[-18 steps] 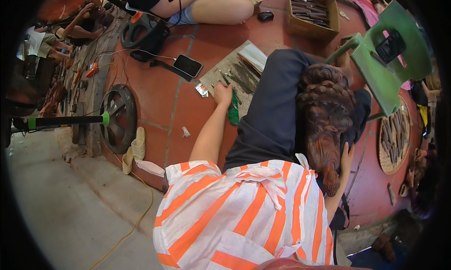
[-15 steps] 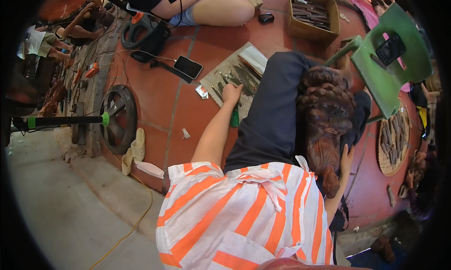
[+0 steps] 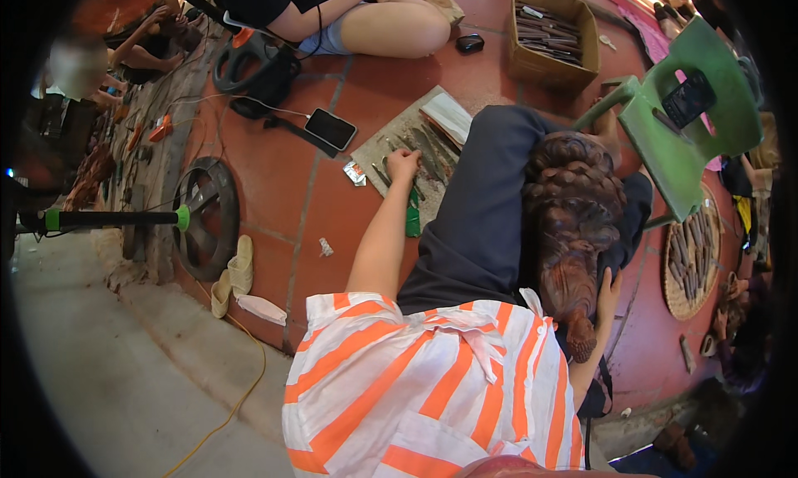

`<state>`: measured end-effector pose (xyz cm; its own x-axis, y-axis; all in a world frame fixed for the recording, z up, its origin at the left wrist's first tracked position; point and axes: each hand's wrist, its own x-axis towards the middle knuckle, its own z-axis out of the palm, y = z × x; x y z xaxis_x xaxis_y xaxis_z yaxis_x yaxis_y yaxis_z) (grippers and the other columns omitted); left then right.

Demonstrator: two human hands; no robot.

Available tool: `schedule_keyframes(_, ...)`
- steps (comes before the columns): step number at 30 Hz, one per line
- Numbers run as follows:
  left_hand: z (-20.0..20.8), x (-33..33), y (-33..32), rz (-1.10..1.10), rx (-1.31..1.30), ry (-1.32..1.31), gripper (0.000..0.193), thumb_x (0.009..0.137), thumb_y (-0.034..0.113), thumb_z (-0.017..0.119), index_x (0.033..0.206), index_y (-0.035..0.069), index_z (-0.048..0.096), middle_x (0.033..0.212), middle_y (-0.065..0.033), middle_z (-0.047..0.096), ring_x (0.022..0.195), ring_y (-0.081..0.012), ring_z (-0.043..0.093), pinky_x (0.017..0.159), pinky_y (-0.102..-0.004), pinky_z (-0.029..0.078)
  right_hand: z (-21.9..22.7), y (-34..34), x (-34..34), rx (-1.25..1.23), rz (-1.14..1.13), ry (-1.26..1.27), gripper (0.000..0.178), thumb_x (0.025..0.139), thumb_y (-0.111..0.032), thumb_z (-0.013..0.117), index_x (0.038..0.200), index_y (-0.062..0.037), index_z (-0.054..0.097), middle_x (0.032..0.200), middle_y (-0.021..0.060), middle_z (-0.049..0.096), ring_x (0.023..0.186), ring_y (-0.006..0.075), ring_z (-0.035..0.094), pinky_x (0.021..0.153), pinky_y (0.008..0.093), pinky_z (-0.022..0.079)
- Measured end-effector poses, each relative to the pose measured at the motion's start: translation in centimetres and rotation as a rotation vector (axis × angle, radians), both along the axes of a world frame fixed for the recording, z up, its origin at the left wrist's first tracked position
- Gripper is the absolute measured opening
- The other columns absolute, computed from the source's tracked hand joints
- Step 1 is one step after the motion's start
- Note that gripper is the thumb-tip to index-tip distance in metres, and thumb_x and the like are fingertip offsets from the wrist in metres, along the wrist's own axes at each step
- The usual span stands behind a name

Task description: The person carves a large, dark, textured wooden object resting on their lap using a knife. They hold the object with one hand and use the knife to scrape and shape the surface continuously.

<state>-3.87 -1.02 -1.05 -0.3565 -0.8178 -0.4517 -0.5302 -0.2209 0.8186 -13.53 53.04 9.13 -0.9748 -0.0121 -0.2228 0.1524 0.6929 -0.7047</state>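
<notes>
A dark brown carved wooden figure (image 3: 573,220) lies along my lap between my legs, its narrow end toward my body. My right hand (image 3: 609,292) rests beside that narrow end, fingers stretched out along its side and my leg. My left hand (image 3: 403,165) reaches out over a flat board (image 3: 376,151) on the floor, where several slim carving tools (image 3: 430,150) lie. Its fingers are drawn together among the tools; what they hold, if anything, is hidden. A white pad (image 3: 449,116) lies on the board's far edge, and a green object (image 3: 413,216) is near my left wrist.
A phone (image 3: 331,130) on a cable and a foil packet (image 3: 355,174) lie left of the board. Ahead sits another person (image 3: 391,29), near a cardboard box (image 3: 517,62) of tools. At right stand a green chair (image 3: 665,162) and a woven tray (image 3: 672,303) holding tools.
My left hand has shifted slightly left, and its spread thumb and fingers have drawn together over the tools. My right hand stays beside the figure. The view has tilted slightly.
</notes>
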Motion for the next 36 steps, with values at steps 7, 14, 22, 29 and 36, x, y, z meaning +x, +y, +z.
schedule_keyframes(7, 13.1, -1.6, 0.4, -0.252, 0.068, 0.609, 0.018, 0.087, 0.021, 0.069, 0.078, 0.007, 0.062, 0.067, 0.0000, 0.061, 0.055, -0.0039, 0.052, 0.049, -0.0186, 0.039, 5.9, 0.6, 0.0, -0.321, -0.092, 0.005, 0.039, 0.094, -0.025, 0.057, 0.122, 0.0034, 0.057, 0.103, 0.0124, 0.064, 0.094, 0.0183, 0.059, 0.084, 0.0287, 0.045)
schedule_keyframes(14, 28.9, -6.1, 12.2, -0.760, -0.041, 0.827, 0.012, 0.086, 0.010, 0.070, 0.079, 0.003, 0.062, 0.067, 0.0001, 0.062, 0.058, -0.0022, 0.053, 0.051, -0.0175, 0.039, 21.0, -10.0, -0.3, -0.480, 0.156, 0.112, 0.027, 0.090, -0.018, 0.062, 0.112, -0.0041, 0.067, 0.078, -0.0012, 0.063, 0.068, 0.0043, 0.055, 0.057, 0.0177, 0.041)
schedule_keyframes(22, 28.5, -10.2, 26.5, -1.433, -0.164, 0.899, 0.022, 0.079, 0.014, 0.076, 0.096, 0.003, 0.068, 0.073, 0.0014, 0.056, 0.067, -0.0052, 0.051, 0.060, -0.0217, 0.042, 19.8, -8.7, 1.3, -0.601, 0.310, -0.303, 0.020, 0.090, -0.016, 0.065, 0.098, 0.0020, 0.065, 0.085, 0.0033, 0.065, 0.072, 0.0072, 0.061, 0.061, 0.0216, 0.050)
schedule_keyframes(29, 18.8, -20.0, 19.0, -1.164, -0.918, 0.160, 0.060, 0.082, 0.048, 0.065, 0.126, 0.007, 0.056, 0.111, -0.0188, 0.062, 0.104, -0.0334, 0.059, 0.093, -0.0414, 0.045, 12.1, -2.8, 3.1, -0.769, -0.096, -0.045, 0.020, 0.095, -0.015, 0.055, 0.101, 0.0021, 0.062, 0.085, 0.0063, 0.065, 0.070, 0.0114, 0.063, 0.067, 0.0242, 0.053)
schedule_keyframes(36, 17.9, -23.3, 19.4, -1.291, -0.759, -0.102, 0.065, 0.082, 0.067, 0.051, 0.110, 0.011, 0.067, 0.101, -0.0175, 0.068, 0.100, -0.0345, 0.063, 0.085, -0.0428, 0.049, 8.0, -5.7, 7.0, -1.013, -0.404, 0.012, 0.016, 0.094, -0.012, 0.059, 0.100, 0.0016, 0.063, 0.077, 0.0048, 0.064, 0.069, 0.0094, 0.061, 0.066, 0.0217, 0.050)
